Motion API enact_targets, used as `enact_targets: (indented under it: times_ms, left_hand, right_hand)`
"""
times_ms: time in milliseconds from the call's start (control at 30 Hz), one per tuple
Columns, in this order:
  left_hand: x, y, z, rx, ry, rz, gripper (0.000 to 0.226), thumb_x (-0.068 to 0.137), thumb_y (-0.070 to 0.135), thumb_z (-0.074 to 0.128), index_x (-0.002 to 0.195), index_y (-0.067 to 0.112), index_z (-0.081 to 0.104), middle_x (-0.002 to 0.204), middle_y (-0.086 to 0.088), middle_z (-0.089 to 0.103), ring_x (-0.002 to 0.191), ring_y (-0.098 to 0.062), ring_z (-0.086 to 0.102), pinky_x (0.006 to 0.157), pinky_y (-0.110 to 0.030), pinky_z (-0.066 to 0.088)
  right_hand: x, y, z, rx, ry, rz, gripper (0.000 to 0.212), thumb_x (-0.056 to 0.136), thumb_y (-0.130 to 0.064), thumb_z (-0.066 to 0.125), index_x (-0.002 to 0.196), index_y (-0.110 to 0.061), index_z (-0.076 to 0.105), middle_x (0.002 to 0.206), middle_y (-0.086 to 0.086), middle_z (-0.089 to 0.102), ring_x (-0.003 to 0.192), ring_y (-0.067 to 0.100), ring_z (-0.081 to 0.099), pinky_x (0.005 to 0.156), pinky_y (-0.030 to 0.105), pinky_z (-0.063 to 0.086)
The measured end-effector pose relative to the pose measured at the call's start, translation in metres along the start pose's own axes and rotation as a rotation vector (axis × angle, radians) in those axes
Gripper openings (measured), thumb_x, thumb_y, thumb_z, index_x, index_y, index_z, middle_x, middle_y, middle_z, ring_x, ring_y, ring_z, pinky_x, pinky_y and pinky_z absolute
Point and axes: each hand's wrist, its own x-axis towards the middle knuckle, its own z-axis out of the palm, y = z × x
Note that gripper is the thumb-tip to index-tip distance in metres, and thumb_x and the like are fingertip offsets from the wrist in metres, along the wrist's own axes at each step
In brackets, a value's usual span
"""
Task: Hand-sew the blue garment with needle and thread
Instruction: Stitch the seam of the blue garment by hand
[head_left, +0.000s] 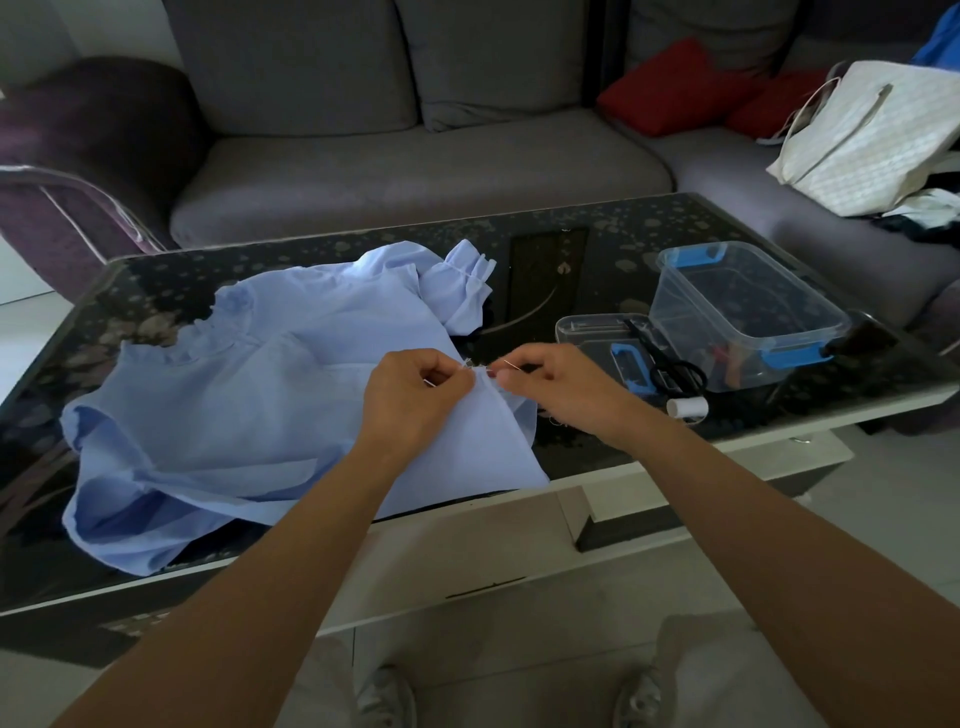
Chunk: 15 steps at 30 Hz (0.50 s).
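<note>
A light blue garment (249, 410) lies spread over the left half of a dark glass coffee table (571, 260). My left hand (415, 395) pinches a raised fold at the garment's right edge. Close beside it, my right hand (550, 384) pinches a thin needle (511, 365) whose tip points at that fold. A fine thread shows faintly at the fabric edge between the two hands.
A white thread spool (687, 408) and black scissors (670, 371) lie right of my hands, by a flat clear lid (587, 327) and a clear box with blue clips (748, 317). Behind the table stands a grey sofa (415, 156) with red cushions (675, 88) and a white bag (872, 140).
</note>
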Motion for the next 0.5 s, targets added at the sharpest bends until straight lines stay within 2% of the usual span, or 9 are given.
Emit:
enact_targets:
  times_ms: [67,100,133,200,333,433,500]
  left_hand:
    - [0.000,-0.001,-0.001,0.007,0.002,0.008,0.011,0.088,0.025,0.070,0.079,0.020,0.073,0.078,0.003,0.069,0.075,-0.012,0.062,0.071,-0.022,0.045]
    - [0.000,-0.001,-0.001,0.010,0.004,0.010,0.011,0.088,0.025,0.070,0.079,0.020,0.073,0.078,0.004,0.069,0.076,-0.012,0.062,0.071,-0.021,0.045]
    - [0.000,-0.001,-0.002,0.013,0.008,0.009,0.011,0.088,0.025,0.069,0.079,0.020,0.073,0.078,0.005,0.068,0.076,-0.011,0.062,0.071,-0.021,0.045]
    - [0.001,-0.001,-0.003,0.013,0.019,-0.001,0.011,0.088,0.025,0.069,0.079,0.019,0.073,0.078,0.005,0.069,0.077,-0.011,0.062,0.071,-0.020,0.045]
    - [0.003,-0.002,-0.002,0.018,0.047,-0.009,0.011,0.087,0.025,0.070,0.078,0.020,0.074,0.077,0.008,0.069,0.075,-0.010,0.062,0.071,-0.021,0.047]
    - [0.003,-0.003,-0.001,0.044,0.065,-0.017,0.012,0.087,0.025,0.070,0.075,0.023,0.073,0.074,0.012,0.067,0.073,-0.008,0.061,0.068,-0.020,0.045]
    - [0.004,-0.004,-0.001,0.042,0.076,-0.020,0.012,0.086,0.025,0.070,0.075,0.022,0.073,0.073,0.012,0.067,0.073,-0.009,0.061,0.070,-0.022,0.045]
  right_hand:
    - [0.000,-0.001,0.000,-0.024,0.002,0.015,0.011,0.097,-0.029,0.056,0.092,-0.023,0.064,0.089,-0.010,0.064,0.087,0.006,0.061,0.083,0.026,0.051]
    - [0.000,-0.001,-0.001,-0.024,0.011,0.026,0.016,0.097,-0.030,0.055,0.084,-0.024,0.063,0.085,-0.009,0.063,0.086,0.006,0.060,0.085,0.028,0.051]
    - [0.000,-0.001,-0.002,-0.025,0.028,0.035,0.022,0.098,-0.032,0.054,0.078,-0.024,0.061,0.082,-0.009,0.062,0.085,0.007,0.060,0.084,0.028,0.050]
    - [-0.001,-0.002,-0.005,-0.008,0.087,0.060,0.034,0.099,-0.037,0.050,0.070,-0.021,0.056,0.073,-0.006,0.057,0.077,0.007,0.056,0.074,0.023,0.045]
    - [-0.004,-0.003,-0.012,0.212,0.210,0.133,0.038,0.100,-0.035,0.049,0.065,-0.019,0.046,0.054,-0.007,0.040,0.044,0.001,0.041,0.055,0.018,0.033]
    - [-0.007,-0.003,-0.021,0.418,0.295,0.167,0.038,0.100,-0.030,0.050,0.064,-0.020,0.047,0.053,-0.003,0.034,0.041,0.005,0.030,0.048,0.019,0.027]
    - [-0.007,0.000,-0.027,0.471,0.372,0.189,0.036,0.100,-0.028,0.051,0.065,-0.019,0.047,0.052,-0.003,0.035,0.040,0.005,0.029,0.044,0.019,0.028]
